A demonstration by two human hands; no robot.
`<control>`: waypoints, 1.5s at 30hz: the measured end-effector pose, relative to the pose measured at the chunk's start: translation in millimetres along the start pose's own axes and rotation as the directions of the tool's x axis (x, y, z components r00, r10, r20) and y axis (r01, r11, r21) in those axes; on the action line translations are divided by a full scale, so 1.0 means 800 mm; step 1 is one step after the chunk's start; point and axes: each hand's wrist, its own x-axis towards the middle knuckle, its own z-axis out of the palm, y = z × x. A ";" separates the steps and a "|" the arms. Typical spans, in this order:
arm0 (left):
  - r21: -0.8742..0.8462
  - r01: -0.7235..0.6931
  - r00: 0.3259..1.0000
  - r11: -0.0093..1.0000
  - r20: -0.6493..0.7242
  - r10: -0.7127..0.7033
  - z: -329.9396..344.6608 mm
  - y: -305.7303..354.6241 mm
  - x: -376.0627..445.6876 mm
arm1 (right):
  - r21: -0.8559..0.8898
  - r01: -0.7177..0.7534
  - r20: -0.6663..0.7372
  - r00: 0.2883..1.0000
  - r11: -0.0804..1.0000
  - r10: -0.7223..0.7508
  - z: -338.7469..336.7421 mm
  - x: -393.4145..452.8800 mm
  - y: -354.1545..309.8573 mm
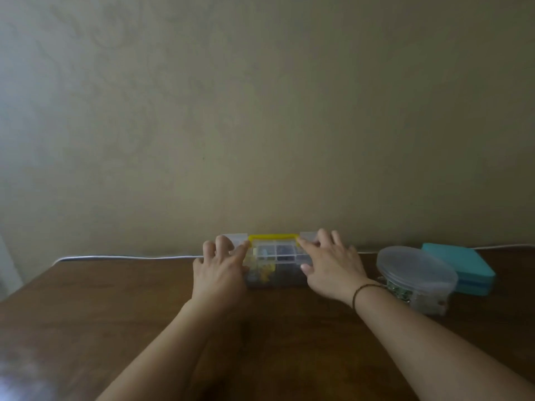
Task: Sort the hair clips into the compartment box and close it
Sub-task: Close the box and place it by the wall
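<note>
A clear plastic compartment box (275, 266) with a yellow handle (273, 237) stands at the far edge of the brown table, against the wall. Small coloured hair clips show dimly through its lid and front. My left hand (220, 270) rests on the box's left end, fingers spread over the lid. My right hand (330, 264) lies on the right end, its forefinger touching the handle's right corner and its thumb on the front. The lid looks down over the compartments. The latches are hidden by my fingers.
A round clear container (417, 273) with a lid stands right of the box, small items inside. Behind it lies a teal case (463, 264). A white cable (121, 258) runs along the table's back edge. The wooden table (115, 314) stretches toward me.
</note>
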 end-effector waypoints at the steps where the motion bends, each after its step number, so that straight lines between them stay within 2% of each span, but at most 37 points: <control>1: 0.000 -0.002 1.000 1.000 0.018 0.002 -0.002 0.000 0.002 | -0.016 -0.006 0.020 1.000 1.000 0.006 -0.002 0.002 0.000; 7: -0.006 -0.002 1.000 1.000 0.025 0.002 -0.002 0.009 0.018 | -0.050 -0.080 0.017 0.997 0.996 0.081 0.002 0.014 -0.008; 10: -0.124 0.001 1.000 0.992 0.013 0.001 -0.001 0.013 0.023 | 0.001 -0.103 0.112 0.988 0.995 0.102 0.000 0.025 -0.005; 12: -0.185 0.012 1.000 0.983 0.008 -0.011 0.002 0.013 0.009 | -0.001 -0.048 0.152 0.987 0.999 0.047 -0.007 0.021 0.009; 13: -0.199 0.031 0.999 0.980 -0.007 -0.033 0.006 0.012 -0.003 | -0.020 -0.026 0.106 0.994 0.999 0.028 -0.011 0.013 0.021; 15: -0.268 0.116 0.993 0.956 -0.006 -0.122 0.015 0.007 -0.031 | -0.052 -0.068 -0.118 0.991 0.996 0.062 -0.021 -0.020 0.051; 17: -0.358 0.187 0.982 0.915 0.057 -0.178 0.025 0.002 -0.055 | -0.080 -0.199 -0.350 0.923 0.977 0.159 -0.030 -0.067 0.089; 19: -0.392 0.174 0.984 0.903 0.092 -0.150 0.026 0.004 -0.074 | -0.044 -0.332 -0.467 0.841 0.942 0.274 -0.029 -0.110 0.122; 20: -0.402 0.158 0.987 0.902 0.091 -0.133 0.025 0.008 -0.081 | -0.010 -0.396 -0.453 0.820 0.918 0.349 -0.024 -0.128 0.133; 23: -0.348 0.081 0.996 0.934 0.071 -0.059 0.018 0.020 -0.093 | 0.107 -0.511 -0.203 0.828 0.853 0.522 -0.006 -0.151 0.140; 25: -0.343 0.066 0.996 0.937 0.082 -0.041 0.015 0.021 -0.096 | 0.242 -0.489 -0.169 0.829 0.838 0.533 0.001 -0.149 0.137; 29: -0.496 0.181 0.984 0.849 0.084 -0.160 0.007 0.013 -0.093 | 0.442 -0.491 -0.110 0.801 0.751 0.588 0.005 -0.131 0.135; 31: -0.578 0.233 0.971 0.782 0.090 -0.223 0.004 0.010 -0.091 | 0.520 -0.484 -0.117 0.776 0.704 0.620 0.006 -0.126 0.128; 33: -0.601 0.248 0.967 0.760 0.101 -0.235 0.002 0.008 -0.089 | 0.577 -0.443 -0.158 0.763 0.686 0.626 -0.001 -0.125 0.111; 37: -0.528 0.247 0.969 0.812 0.139 -0.204 0.004 0.006 -0.085 | 0.674 -0.174 -0.312 0.814 0.718 0.490 -0.031 -0.100 0.051; 39: -0.486 0.231 0.973 0.843 0.141 -0.185 0.006 0.007 -0.085 | 0.711 -0.076 -0.286 0.877 0.700 0.386 -0.045 -0.063 0.013; 41: -0.471 0.212 0.977 0.857 0.122 -0.174 0.008 0.006 -0.085 | 0.731 -0.019 -0.257 0.918 0.682 0.301 -0.046 -0.020 -0.025; 45: -0.481 0.200 0.980 0.854 0.105 -0.171 0.012 0.004 -0.087 | 0.697 -0.019 -0.233 0.940 0.717 0.251 -0.018 0.039 -0.096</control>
